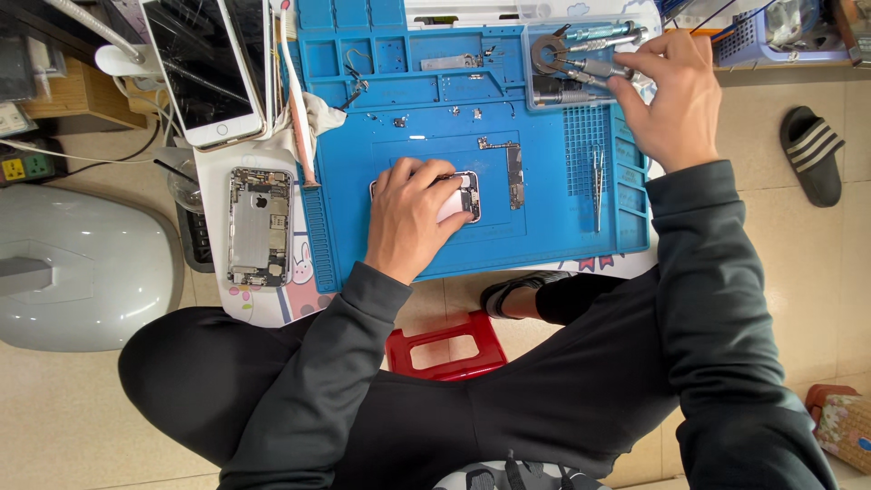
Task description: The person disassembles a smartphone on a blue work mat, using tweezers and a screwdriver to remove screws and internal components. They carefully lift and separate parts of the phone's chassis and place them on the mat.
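Note:
My left hand (pixel 413 218) lies over a silver phone housing (pixel 464 195) in the middle of the blue work mat (pixel 363 172) and grips it by its left end; only the right end shows. My right hand (pixel 673 95) reaches to the mat's far right corner, into a clear tray (pixel 535 95) that holds several metal screwdrivers. Its thumb and fingertips pinch the end of one screwdriver (pixel 594 68). A narrow logic board (pixel 515 168) lies on the mat just right of the housing.
Tweezers (pixel 597 172) lie on the mat's right side. An opened phone chassis (pixel 259 227) rests on a white board to the left, and phones with dark screens (pixel 204 73) lean behind it. A red stool (pixel 445 345), a black sandal (pixel 812 150) and a grey domed case (pixel 82 263) are on the floor.

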